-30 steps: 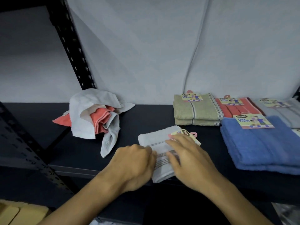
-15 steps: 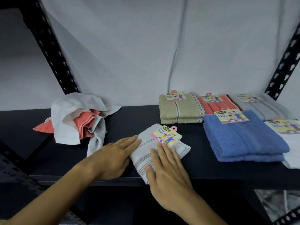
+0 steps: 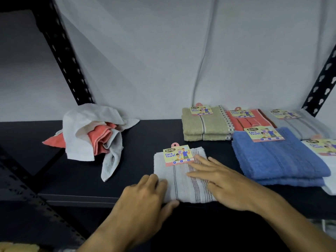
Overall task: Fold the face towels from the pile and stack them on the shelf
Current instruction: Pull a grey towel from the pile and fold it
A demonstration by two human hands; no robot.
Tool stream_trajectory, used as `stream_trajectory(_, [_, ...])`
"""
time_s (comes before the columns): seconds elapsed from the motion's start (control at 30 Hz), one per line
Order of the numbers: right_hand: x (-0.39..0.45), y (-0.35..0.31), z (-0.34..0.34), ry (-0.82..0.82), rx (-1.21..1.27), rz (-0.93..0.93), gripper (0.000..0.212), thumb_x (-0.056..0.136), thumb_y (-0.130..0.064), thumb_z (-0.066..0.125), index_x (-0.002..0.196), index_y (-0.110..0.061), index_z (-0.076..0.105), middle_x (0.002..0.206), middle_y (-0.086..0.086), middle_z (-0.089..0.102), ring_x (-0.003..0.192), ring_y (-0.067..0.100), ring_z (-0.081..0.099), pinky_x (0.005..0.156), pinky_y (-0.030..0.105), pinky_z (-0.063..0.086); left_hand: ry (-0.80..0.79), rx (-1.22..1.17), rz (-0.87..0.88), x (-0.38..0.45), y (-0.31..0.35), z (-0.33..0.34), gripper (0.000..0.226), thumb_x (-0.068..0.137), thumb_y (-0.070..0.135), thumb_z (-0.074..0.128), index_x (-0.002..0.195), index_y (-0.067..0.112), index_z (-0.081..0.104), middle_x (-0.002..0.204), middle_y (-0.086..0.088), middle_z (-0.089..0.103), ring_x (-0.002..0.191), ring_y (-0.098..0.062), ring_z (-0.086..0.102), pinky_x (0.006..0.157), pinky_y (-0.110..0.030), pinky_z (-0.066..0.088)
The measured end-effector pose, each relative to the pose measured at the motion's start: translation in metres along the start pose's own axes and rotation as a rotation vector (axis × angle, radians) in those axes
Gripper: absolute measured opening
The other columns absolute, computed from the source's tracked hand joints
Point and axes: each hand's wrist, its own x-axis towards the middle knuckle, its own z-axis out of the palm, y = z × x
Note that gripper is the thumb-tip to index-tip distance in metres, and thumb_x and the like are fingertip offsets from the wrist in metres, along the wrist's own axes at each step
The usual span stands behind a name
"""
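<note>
Grey towel point(image 3: 181, 177) sits folded at the shelf point(image 3: 76, 180) front edge, right hand point(image 3: 218, 180) flat on top, left hand point(image 3: 145, 195) curled at its near corner, so press the crease evenly, square edges, then lift it level.

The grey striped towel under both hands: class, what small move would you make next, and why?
Probably lift the grey striped towel and set it on a stack at the right. It already lies folded square with its label on top; the right hand rests flat on it, the left hand holds its near corner. Unfolded towels still wait in the pile.
</note>
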Motion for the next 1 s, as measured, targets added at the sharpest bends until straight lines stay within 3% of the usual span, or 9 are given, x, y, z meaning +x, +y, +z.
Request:
stream_trajectory(0.1, [-0.006, -0.004, 0.008, 0.274, 0.205, 0.18, 0.051, 0.094, -0.006, 0.04, 0.136, -0.033, 0.052, 0.15, -0.025, 0.029, 0.138, -0.016, 0.011, 0.119, 0.023, 0.014, -0.05, -0.117, -0.293, 0.01, 0.003, -0.011, 0.063, 0.089, 0.075, 0.006, 0.116, 0.038, 0.048, 0.109, 0.016, 0.052, 0.107, -0.005, 0.053, 0.077, -0.031, 0.049])
stream_trajectory(0.2, [0.0, -0.022, 0.016, 0.581, 0.084, 0.512, 0.031, 0.098, -0.025, 0.039, 0.122, -0.028, 0.059, 0.127, -0.015, 0.052, 0.118, 0.004, 0.042, 0.089, 0.03, 0.042, -0.064, -0.211, -0.607, 0.033, 0.003, -0.013, 0.054, 0.097, 0.063, 0.018, 0.118, 0.028, 0.053, 0.119, 0.006, 0.057, 0.112, -0.02, 0.056, 0.079, -0.034, 0.039])
stream_trajectory(0.33, [0.02, -0.041, 0.013, 0.382, -0.036, 0.837, 0.048, 0.099, -0.049, 0.028, 0.12, -0.016, 0.056, 0.123, 0.004, 0.051, 0.114, 0.022, 0.046, 0.074, 0.033, 0.034, -0.214, -0.175, -0.805, 0.058, 0.007, -0.006, 0.053, 0.097, 0.056, 0.032, 0.113, 0.014, 0.06, 0.12, -0.007, 0.06, 0.109, -0.03, 0.058, 0.079, -0.036, 0.041])
stream_trajectory(0.53, [0.036, -0.043, 0.007, 0.352, 0.078, 0.907, 0.043, 0.097, -0.049, 0.045, 0.115, -0.012, 0.057, 0.12, 0.007, 0.057, 0.111, 0.025, 0.053, 0.073, 0.03, 0.034, -0.211, -0.363, -0.96, 0.07, 0.014, 0.001, 0.044, 0.095, 0.051, 0.044, 0.11, 0.013, 0.059, 0.11, -0.006, 0.061, 0.094, -0.028, 0.054, 0.075, -0.034, 0.039])
stream_trajectory(0.67, [0.037, -0.039, 0.001, 0.331, 0.26, 0.964, 0.029, 0.095, -0.038, 0.053, 0.076, -0.017, 0.044, 0.109, 0.003, 0.062, 0.102, 0.024, 0.057, 0.071, 0.029, 0.037, -0.082, -0.409, -0.974, 0.07, 0.023, 0.008, 0.038, 0.094, 0.048, 0.045, 0.104, 0.013, 0.057, 0.104, -0.004, 0.06, 0.085, -0.024, 0.048, 0.072, -0.034, 0.038])
stream_trajectory(0.73, [0.04, -0.039, 0.002, 0.34, 0.272, 0.949, 0.021, 0.095, -0.035, 0.053, 0.089, -0.015, 0.052, 0.115, 0.004, 0.059, 0.106, 0.024, 0.054, 0.073, 0.029, 0.038, 0.023, -0.401, -0.944, 0.067, 0.028, 0.011, 0.035, 0.095, 0.045, 0.045, 0.102, 0.013, 0.056, 0.101, -0.002, 0.056, 0.084, -0.021, 0.046, 0.071, -0.034, 0.037])
stream_trajectory(0.83, [0.04, -0.047, 0.009, 0.411, 0.174, 0.886, 0.034, 0.097, -0.035, 0.049, 0.121, -0.011, 0.05, 0.126, 0.006, 0.048, 0.118, 0.023, 0.044, 0.082, 0.031, 0.041, 0.137, -0.438, -0.894, 0.061, 0.035, 0.012, 0.03, 0.097, 0.043, 0.045, 0.099, 0.014, 0.048, 0.095, -0.002, 0.057, 0.08, -0.023, 0.046, 0.068, -0.035, 0.036])
stream_trajectory(0.9, [0.034, -0.053, 0.01, 0.518, 0.136, 0.811, 0.033, 0.099, -0.036, 0.044, 0.122, -0.012, 0.045, 0.125, 0.005, 0.049, 0.117, 0.022, 0.045, 0.09, 0.034, 0.042, 0.206, -0.494, -0.875, 0.059, 0.039, 0.008, 0.027, 0.098, 0.044, 0.045, 0.098, 0.017, 0.043, 0.08, 0.001, 0.052, 0.075, -0.026, 0.046, 0.067, -0.037, 0.037])
stream_trajectory(1.0, [0.019, -0.053, -0.006, 0.745, 0.242, 0.684, 0.026, 0.099, -0.038, 0.045, 0.114, -0.017, 0.044, 0.113, 0.002, 0.059, 0.104, 0.023, 0.057, 0.079, 0.034, 0.044, 0.355, -0.569, -0.809, 0.067, 0.049, -0.008, 0.026, 0.097, 0.045, 0.048, 0.098, 0.02, 0.041, 0.075, 0.001, 0.049, 0.073, -0.027, 0.044, 0.069, -0.038, 0.037])
